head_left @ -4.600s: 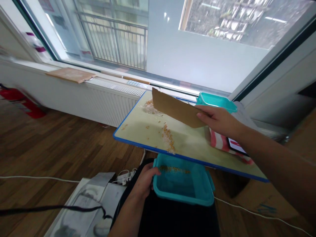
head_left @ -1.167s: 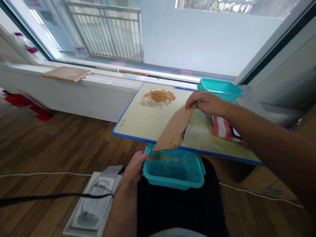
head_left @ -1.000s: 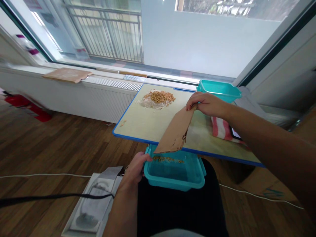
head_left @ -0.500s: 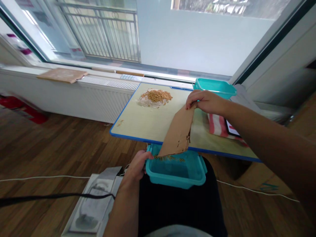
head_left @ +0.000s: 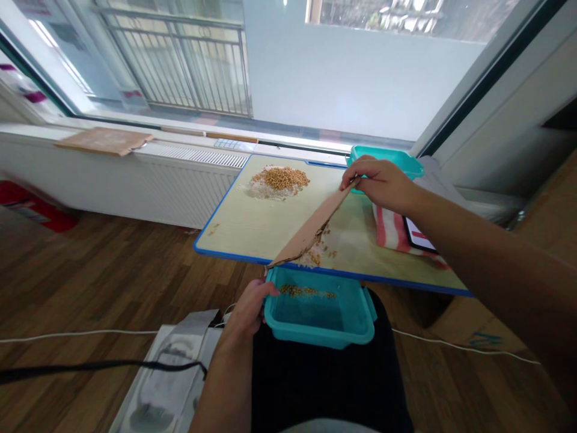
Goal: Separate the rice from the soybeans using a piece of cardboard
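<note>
My right hand [head_left: 376,180] pinches the top end of a piece of brown cardboard [head_left: 311,225], which slants down to the left over the table's front edge. Beside its lower edge, a small scatter of soybeans and white grains [head_left: 313,254] lies on the board. My left hand [head_left: 252,304] grips the left rim of a teal plastic tub [head_left: 320,332] that rests on my lap under the table edge. Some beans and grains [head_left: 300,291] lie along the tub's far side. Farther back on the table sits a larger mound of soybeans and white grains [head_left: 282,179].
The pale table [head_left: 234,222] has a blue rim. A second teal tub [head_left: 390,157] stands at its back right, near a red-and-white striped cloth [head_left: 385,225] with a tablet or phone [head_left: 419,234] on it. A radiator [head_left: 180,186] runs under the window; a fire extinguisher [head_left: 38,207] is at left.
The cardboard has swung and tilted, its lower end moving left and up out of the tub to the table edge. The scatter behind it now shows. My left hand still grips the tub.
</note>
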`<state>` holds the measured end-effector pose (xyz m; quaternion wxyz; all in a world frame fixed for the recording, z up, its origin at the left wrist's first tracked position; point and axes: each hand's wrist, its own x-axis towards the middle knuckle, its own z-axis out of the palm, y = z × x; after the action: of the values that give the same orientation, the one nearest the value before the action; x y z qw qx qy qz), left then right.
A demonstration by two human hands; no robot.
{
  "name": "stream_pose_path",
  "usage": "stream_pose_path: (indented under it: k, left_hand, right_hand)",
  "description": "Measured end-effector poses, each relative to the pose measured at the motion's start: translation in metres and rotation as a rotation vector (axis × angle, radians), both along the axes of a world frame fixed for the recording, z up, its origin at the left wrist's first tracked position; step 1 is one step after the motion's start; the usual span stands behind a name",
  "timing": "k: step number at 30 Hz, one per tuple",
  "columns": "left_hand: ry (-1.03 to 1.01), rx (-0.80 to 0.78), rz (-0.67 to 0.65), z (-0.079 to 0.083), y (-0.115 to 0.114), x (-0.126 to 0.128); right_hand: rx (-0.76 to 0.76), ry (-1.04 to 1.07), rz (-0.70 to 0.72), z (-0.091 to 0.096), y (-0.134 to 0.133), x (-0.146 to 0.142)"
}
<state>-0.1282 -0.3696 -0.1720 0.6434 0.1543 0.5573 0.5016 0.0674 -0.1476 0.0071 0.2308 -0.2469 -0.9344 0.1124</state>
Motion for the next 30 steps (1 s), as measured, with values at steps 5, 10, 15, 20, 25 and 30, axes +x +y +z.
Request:
stream_pose_path:
  k: [5, 10, 15, 20, 25, 30]
  left_hand:
    - [0.041, 0.004, 0.01, 0.001, 0.001, 0.001]
    - [0.071, -0.036, 0.04, -0.001, 0.001, 0.002]
    - [0.056, 0.022, 0.004, -0.005, -0.001, 0.001]
    - [0.033, 0.058, -0.006, -0.004, -0.001, 0.001]
    - [0.022, 0.087, -0.012, -0.001, -0.004, 0.002]
    - [0.027, 0.079, -0.012, -0.002, -0.004, 0.002]
  right_hand:
    - [0.099, 0.012, -0.252, 0.014, -0.008, 0.016]
    - [0.28, -0.008, -0.458, 0.017, -0.015, 0.034]
    - [0.35, -0.083, -0.474, 0.009, -0.033, 0.041]
    - [0.378, -0.161, -0.451, -0.013, -0.033, 0.042]
    - [0.353, -0.221, -0.357, -0.035, -0.031, 0.039]
    - [0.336, -0.229, -0.319, -0.044, -0.043, 0.039]
